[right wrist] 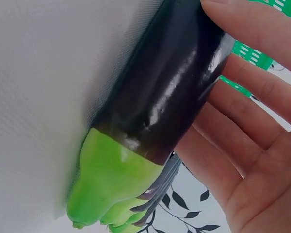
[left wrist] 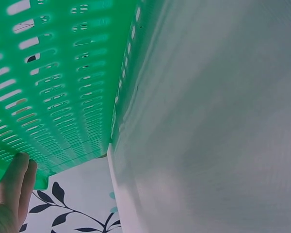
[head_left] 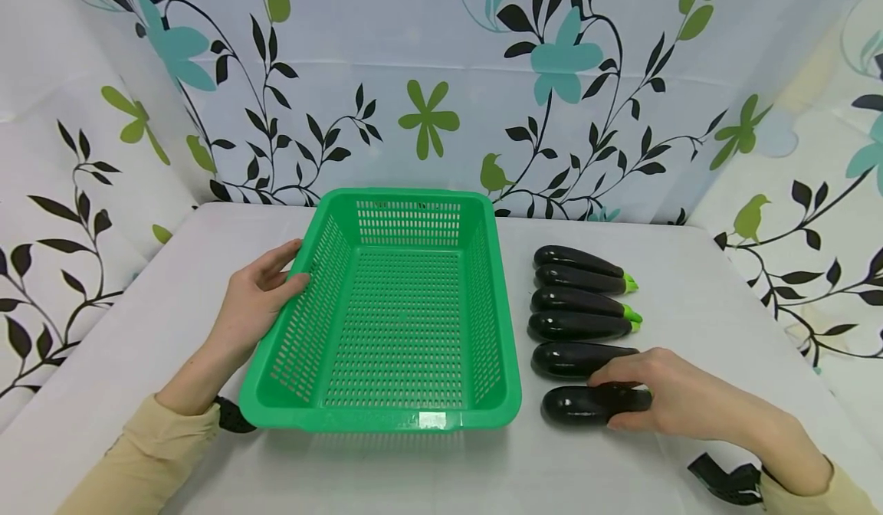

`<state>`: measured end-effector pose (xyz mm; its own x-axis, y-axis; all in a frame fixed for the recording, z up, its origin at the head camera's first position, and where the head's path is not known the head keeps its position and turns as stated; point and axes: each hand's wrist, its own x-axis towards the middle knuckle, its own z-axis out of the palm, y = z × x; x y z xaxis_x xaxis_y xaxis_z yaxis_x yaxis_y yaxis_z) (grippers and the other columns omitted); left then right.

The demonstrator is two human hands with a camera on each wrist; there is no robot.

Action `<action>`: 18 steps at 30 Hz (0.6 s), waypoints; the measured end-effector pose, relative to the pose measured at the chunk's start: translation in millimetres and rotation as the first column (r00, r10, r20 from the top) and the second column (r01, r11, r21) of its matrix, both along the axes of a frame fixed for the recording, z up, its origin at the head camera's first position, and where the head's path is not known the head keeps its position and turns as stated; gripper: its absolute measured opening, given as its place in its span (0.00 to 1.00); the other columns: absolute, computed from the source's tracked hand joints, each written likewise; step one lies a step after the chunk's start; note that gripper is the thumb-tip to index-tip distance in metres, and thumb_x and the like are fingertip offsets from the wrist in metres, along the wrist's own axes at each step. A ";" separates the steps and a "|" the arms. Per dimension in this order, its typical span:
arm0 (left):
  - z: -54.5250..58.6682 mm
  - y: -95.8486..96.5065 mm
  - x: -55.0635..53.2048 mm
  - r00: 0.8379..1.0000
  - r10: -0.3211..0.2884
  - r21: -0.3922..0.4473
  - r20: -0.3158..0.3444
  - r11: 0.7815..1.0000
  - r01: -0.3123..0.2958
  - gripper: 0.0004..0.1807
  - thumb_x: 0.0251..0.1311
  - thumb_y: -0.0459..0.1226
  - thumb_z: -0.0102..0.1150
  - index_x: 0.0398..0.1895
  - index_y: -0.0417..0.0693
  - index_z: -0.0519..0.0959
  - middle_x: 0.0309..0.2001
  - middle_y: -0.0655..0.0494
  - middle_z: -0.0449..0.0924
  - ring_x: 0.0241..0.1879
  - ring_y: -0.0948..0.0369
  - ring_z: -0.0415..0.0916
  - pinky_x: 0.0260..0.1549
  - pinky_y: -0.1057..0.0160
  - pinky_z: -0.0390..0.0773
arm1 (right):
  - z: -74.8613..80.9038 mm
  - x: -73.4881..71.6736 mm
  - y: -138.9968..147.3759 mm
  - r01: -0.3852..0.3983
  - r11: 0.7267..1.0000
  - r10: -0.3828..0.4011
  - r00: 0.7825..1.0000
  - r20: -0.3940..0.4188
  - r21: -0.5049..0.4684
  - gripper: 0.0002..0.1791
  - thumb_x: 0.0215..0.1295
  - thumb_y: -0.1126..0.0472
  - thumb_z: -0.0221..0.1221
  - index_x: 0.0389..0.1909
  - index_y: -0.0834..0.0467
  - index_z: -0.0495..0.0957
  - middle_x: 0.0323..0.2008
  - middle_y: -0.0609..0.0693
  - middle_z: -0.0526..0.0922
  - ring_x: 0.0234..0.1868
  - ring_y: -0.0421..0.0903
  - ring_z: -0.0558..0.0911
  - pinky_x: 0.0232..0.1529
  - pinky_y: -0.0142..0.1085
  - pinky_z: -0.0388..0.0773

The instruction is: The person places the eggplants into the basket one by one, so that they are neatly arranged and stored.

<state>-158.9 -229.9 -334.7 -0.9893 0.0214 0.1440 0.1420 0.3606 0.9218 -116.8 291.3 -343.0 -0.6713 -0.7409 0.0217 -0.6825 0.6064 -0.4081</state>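
Observation:
A green plastic basket (head_left: 393,323) with slotted walls stands in the middle of the head view, nothing inside it. At its left rim my left hand (head_left: 258,293) grips the edge, thumb over the rim and fingers along the outside; the left wrist view shows those fingers (left wrist: 20,182) against the slotted wall. On the right, my right hand (head_left: 672,392) holds the nearest eggplant (head_left: 576,405) near its stem end, thumb on the near side and fingers on the far side. Its green cap (right wrist: 119,170) shows in the right wrist view, hidden by the hand in the head view.
Several more glossy dark eggplants (head_left: 579,324) lie in a column beyond the held one, stems to the right, beside the basket. The table (head_left: 586,473) has a white cover. A patterned curtain (head_left: 428,55) encloses the back and sides.

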 end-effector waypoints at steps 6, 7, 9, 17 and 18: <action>0.1 0.6 0.8 1.000 0.003 -0.001 -0.002 1.000 -0.003 0.35 0.73 0.42 0.55 0.78 0.43 0.57 0.73 0.40 0.63 0.46 0.81 0.76 0.35 0.71 0.83 | -2.2 0.0 -0.8 -0.004 1.000 0.004 1.000 0.008 -0.011 0.20 0.57 0.45 0.72 0.50 0.44 0.84 0.47 0.36 0.85 0.46 0.34 0.82 0.44 0.33 0.82; 0.1 0.7 0.9 1.000 0.004 -0.001 -0.002 1.000 -0.004 0.35 0.73 0.41 0.55 0.78 0.43 0.57 0.73 0.40 0.63 0.46 0.81 0.76 0.35 0.71 0.83 | -2.1 0.2 -1.2 -0.007 1.000 0.007 1.000 0.006 -0.018 0.20 0.58 0.46 0.71 0.50 0.44 0.84 0.47 0.36 0.85 0.46 0.34 0.83 0.44 0.33 0.82; 0.1 0.8 1.1 1.000 0.006 -0.001 -0.002 1.000 -0.006 0.34 0.73 0.41 0.55 0.78 0.43 0.58 0.73 0.40 0.63 0.46 0.81 0.76 0.35 0.71 0.83 | -2.1 0.6 -1.7 -0.007 1.000 0.007 1.000 -0.006 -0.028 0.19 0.57 0.47 0.72 0.50 0.44 0.84 0.47 0.35 0.85 0.46 0.34 0.83 0.44 0.33 0.82; -0.5 0.7 0.3 1.000 0.015 -0.014 0.000 1.000 -0.015 0.34 0.73 0.42 0.55 0.78 0.45 0.58 0.73 0.41 0.63 0.46 0.82 0.75 0.36 0.72 0.83 | 1.4 0.7 -3.8 -0.021 0.997 0.018 0.999 -0.033 -0.069 0.19 0.58 0.48 0.72 0.50 0.43 0.83 0.47 0.35 0.85 0.47 0.35 0.83 0.44 0.31 0.82; -0.3 0.7 0.3 1.000 0.015 -0.014 0.002 1.000 -0.015 0.34 0.73 0.42 0.55 0.78 0.45 0.58 0.74 0.42 0.63 0.47 0.83 0.74 0.36 0.72 0.83 | 1.7 0.9 -4.2 -0.022 0.997 0.020 0.999 -0.032 -0.070 0.19 0.59 0.48 0.72 0.50 0.43 0.83 0.47 0.36 0.85 0.47 0.35 0.83 0.44 0.31 0.82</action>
<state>-158.5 -229.2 -335.0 -0.9899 0.0081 0.1413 0.1340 0.3758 0.9170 -115.9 287.1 -341.2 -0.6538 -0.7507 0.0945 -0.7076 0.5625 -0.4277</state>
